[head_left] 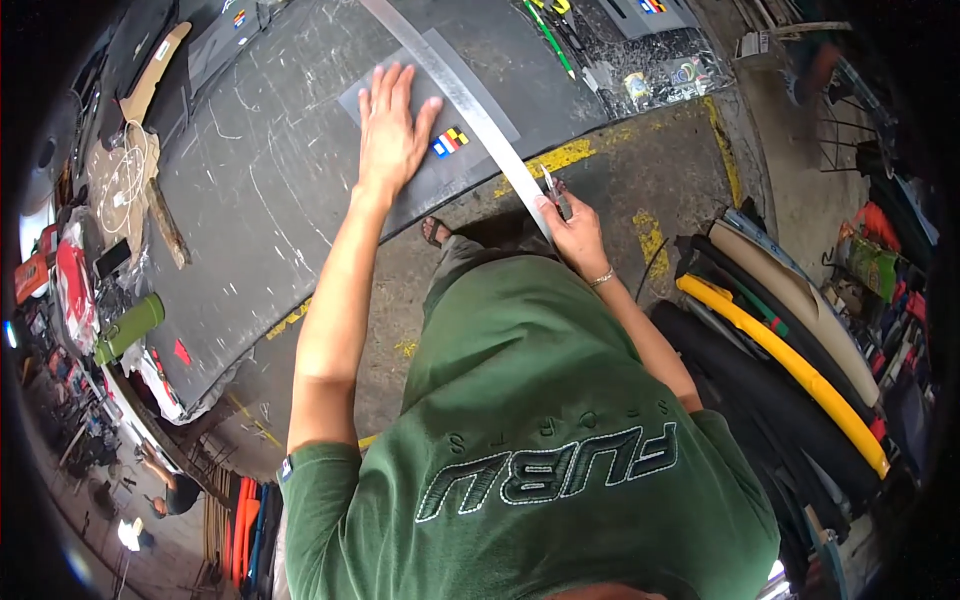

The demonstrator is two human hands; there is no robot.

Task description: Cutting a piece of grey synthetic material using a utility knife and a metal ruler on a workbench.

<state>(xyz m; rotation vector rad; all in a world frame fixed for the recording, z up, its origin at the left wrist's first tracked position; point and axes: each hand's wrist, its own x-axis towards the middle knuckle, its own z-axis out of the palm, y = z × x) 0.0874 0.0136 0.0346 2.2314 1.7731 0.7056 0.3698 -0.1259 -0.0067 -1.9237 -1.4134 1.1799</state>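
Note:
My left hand lies flat with its fingers stretched on a grey sheet, close to a small patch of coloured flags. Diagonally across the sheet runs a long metal ruler, its near end sticking out past the table edge. My right hand is closed at that end, thumb on the ruler. A slim utility knife also shows in this hand, its blade pointing up and away from me. My right fingers are partly hidden beneath the ruler.
The dark, scratched table carries a green pencil, cord on brown card and a green roll. Rolled material, including a yellow piece, lies at right. Another person is far off at lower left.

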